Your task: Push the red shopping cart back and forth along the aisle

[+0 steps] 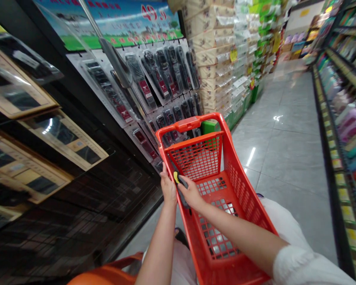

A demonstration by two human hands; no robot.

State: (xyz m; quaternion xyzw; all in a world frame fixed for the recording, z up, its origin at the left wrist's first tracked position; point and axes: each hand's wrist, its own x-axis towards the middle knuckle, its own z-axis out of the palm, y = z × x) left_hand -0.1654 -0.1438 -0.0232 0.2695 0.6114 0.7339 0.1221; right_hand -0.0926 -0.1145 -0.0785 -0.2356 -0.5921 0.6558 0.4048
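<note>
A red plastic shopping basket point(243, 190) with a lattice floor and walls stands tilted in front of me, with nothing lying in it. Against the outside of its left wall is my left hand point(168, 186), fingers pointing up and closed about the rim. My right hand point(192, 194) reaches over the basket and pinches a small yellow-and-black thing point(176, 177) at the inner side of that rim; its kind I cannot make out. A dark grey strip point(184, 196) runs along the rim beneath the right hand. The right palm is hidden.
Packaged belts point(160, 75) hang on a white panel ahead, crossed by a metal pole with a grey grip point(114, 59). Boxed goods point(68, 134) fill the left shelf. Stacked cartons point(215, 59) line the aisle; a shelf of bottles point(353, 122) stands right of the tiled floor point(293, 158).
</note>
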